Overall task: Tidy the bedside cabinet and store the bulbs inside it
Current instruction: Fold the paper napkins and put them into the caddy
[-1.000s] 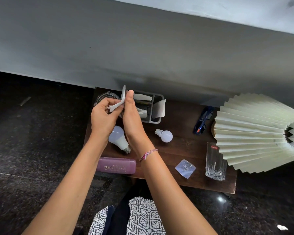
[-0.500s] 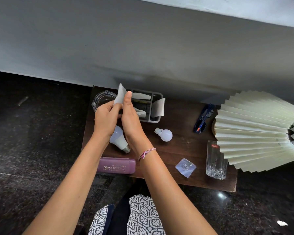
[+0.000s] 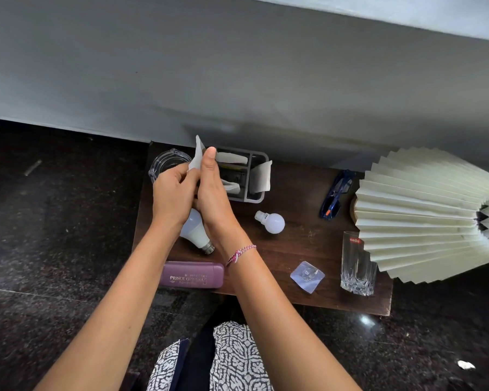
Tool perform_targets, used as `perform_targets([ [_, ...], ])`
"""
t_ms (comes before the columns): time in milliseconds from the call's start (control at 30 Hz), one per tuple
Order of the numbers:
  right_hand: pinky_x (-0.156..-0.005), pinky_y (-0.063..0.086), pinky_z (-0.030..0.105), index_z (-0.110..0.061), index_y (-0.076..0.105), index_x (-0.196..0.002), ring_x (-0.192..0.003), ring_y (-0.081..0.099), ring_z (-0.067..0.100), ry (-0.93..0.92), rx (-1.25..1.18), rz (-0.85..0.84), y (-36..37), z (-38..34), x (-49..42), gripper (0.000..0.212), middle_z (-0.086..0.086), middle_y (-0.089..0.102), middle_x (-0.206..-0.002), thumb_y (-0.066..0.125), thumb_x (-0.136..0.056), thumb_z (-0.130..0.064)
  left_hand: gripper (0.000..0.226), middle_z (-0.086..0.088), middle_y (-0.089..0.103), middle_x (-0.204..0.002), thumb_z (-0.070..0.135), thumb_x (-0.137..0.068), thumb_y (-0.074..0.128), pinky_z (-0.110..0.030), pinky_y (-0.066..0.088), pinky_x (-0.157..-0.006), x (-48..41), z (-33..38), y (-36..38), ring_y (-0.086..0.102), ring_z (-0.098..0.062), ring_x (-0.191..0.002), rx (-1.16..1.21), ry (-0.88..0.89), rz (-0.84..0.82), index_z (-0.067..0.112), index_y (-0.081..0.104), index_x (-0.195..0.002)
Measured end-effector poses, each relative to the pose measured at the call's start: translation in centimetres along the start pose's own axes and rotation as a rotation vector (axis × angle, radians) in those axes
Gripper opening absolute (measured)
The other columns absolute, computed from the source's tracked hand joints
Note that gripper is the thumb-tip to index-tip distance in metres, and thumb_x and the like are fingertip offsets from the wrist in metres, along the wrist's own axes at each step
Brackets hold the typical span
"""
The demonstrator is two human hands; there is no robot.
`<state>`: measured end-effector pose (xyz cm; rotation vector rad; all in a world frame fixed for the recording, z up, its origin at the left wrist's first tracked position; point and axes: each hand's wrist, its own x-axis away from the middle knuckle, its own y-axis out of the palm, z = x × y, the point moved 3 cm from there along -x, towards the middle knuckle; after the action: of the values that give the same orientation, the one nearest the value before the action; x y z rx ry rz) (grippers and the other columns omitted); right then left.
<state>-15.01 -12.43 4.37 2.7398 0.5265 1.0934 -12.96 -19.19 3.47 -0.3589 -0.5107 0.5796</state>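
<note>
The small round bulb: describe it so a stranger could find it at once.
Find the pleated lampshade on the cabinet top. Left of it, past the blue glasses, lies the small round bulb, rounder and shorter than the pear-shaped bulb.

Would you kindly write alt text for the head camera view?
The left hand pinches a white paper scrap against the flat right hand above a wooden cabinet top. On it lie a large bulb and a small bulb, near a grey organiser, purple case, glass and pleated lampshade.

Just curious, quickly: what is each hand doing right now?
Left hand: pinches the white paper.
Right hand: open, straight fingers flat against that paper.
</note>
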Motion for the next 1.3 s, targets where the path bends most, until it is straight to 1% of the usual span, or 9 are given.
perform_targets([
  [167, -0.11, 0.037, 0.045, -0.025, 0.029, -0.143, -0.132, 0.043, 0.021, 0.034, -0.005, 0.026, 0.0, 0.5, -0.1, 0.111, 0.01, 0.043, -0.144, 0.027, -0.055, -0.091, 0.04, 0.017, 0.057, -0.044, 0.037, -0.092, 0.053, -0.005, 0.034, -0.041, -0.1, 0.1, 0.5, 0.051, 0.006, -0.044, 0.026, -0.035, -0.049, 0.029, 0.057, -0.053],
  [333, -0.113, 0.032, 0.043, -0.024, 0.032, -0.142, -0.135, 0.037, 0.018, 0.012, 0.043, 0.023, -0.1, 0.8, -0.2, 0.092, 0.008, 0.041, -0.145, 0.023, -0.07, -0.081, 0.045, 0.008, 0.054, -0.047, 0.041, -0.091, 0.051, -0.014, 0.037, -0.044, -0.4, -0.6, 0.6, 0.047, 0.0, -0.045, -0.001, -0.102, -0.035, 0.012, 0.057, -0.058],
  [433, -0.115, 0.029, 0.042, -0.019, 0.03, -0.144, -0.138, 0.034, 0.018, 0.022, 0.069, 0.027, -0.2, 1.0, -0.3, 0.097, 0.009, 0.037, -0.148, 0.022, -0.07, -0.08, 0.049, 0.001, 0.054, -0.052, 0.044, -0.09, 0.051, -0.018, 0.038, -0.046, -0.4, -0.8, 0.5, 0.046, -0.003, -0.047, -0.034, -0.117, -0.041, 0.007, 0.058, -0.06],
  [600, -0.113, 0.031, 0.044, -0.018, 0.031, -0.144, -0.136, 0.037, 0.02, 0.0, 0.078, 0.024, -0.2, 0.8, 0.0, 0.098, 0.011, 0.04, -0.146, 0.023, -0.069, -0.08, 0.048, 0.013, 0.053, -0.04, 0.035, -0.09, 0.053, -0.007, 0.035, -0.04, 0.0, -0.4, 0.2, 0.047, 0.003, -0.041, 0.008, -0.083, -0.039, 0.028, 0.057, -0.043],
  [833, -0.109, 0.037, 0.045, -0.014, 0.044, -0.134, -0.131, 0.043, 0.021, 0.004, 0.102, 0.007, -0.4, 0.8, 0.6, 0.085, 0.012, 0.047, -0.139, 0.024, -0.077, -0.074, 0.045, 0.014, 0.053, -0.041, 0.028, -0.088, 0.051, -0.023, 0.036, -0.051, 0.1, -0.4, -0.1, 0.046, -0.001, -0.045, -0.021, -0.06, -0.015, 0.034, 0.059, -0.044],
  [967, -0.11, 0.036, 0.045, -0.016, 0.047, -0.132, -0.129, 0.045, 0.018, 0.006, 0.122, 0.006, -0.7, 0.9, 1.1, 0.068, 0.008, 0.05, -0.137, 0.024, -0.089, -0.065, 0.041, 0.014, 0.055, -0.043, 0.029, -0.086, 0.052, -0.024, 0.039, -0.052, 0.5, -0.7, -0.1, 0.049, -0.001, -0.048, -0.044, -0.067, 0.001, 0.034, 0.061, -0.047],
  [1067, -0.112, 0.033, 0.044, -0.02, 0.043, -0.136, -0.131, 0.042, 0.016, 0.006, 0.14, 0.009, -1.1, 0.8, 1.7, 0.061, 0.005, 0.045, -0.141, 0.024, -0.093, -0.059, 0.027, 0.014, 0.064, -0.055, 0.028, -0.085, 0.055, -0.028, 0.05, -0.062, 0.8, -0.8, -0.3, 0.061, 0.001, -0.06, -0.02, -0.103, 0.035, 0.031, 0.071, -0.063],
  [1167, -0.113, 0.032, 0.043, -0.024, 0.039, -0.139, -0.13, 0.039, 0.011, -0.003, 0.118, 0.015, -1.6, 0.8, 2.4, 0.058, -0.005, 0.043, -0.14, 0.025, -0.094, -0.058, 0.021, -0.002, 0.073, -0.082, 0.02, -0.086, 0.054, -0.037, 0.058, -0.079, 1.0, -1.2, -0.7, 0.071, -0.013, -0.081, 0.069, -0.194, 0.109, 0.014, 0.074, -0.09],
  [1300, -0.107, 0.039, 0.043, -0.028, 0.048, -0.128, -0.116, 0.049, 0.01, -0.047, 0.085, 0.067, -2.7, 0.7, 3.3, 0.048, -0.017, 0.052, -0.112, 0.028, -0.094, -0.056, 0.021, -0.005, 0.072, -0.083, 0.016, -0.089, 0.049, -0.029, 0.058, -0.071, 2.1, -1.2, -1.3, 0.07, -0.013, -0.079, 0.082, -0.19, 0.199, 0.018, 0.07, -0.085],
])
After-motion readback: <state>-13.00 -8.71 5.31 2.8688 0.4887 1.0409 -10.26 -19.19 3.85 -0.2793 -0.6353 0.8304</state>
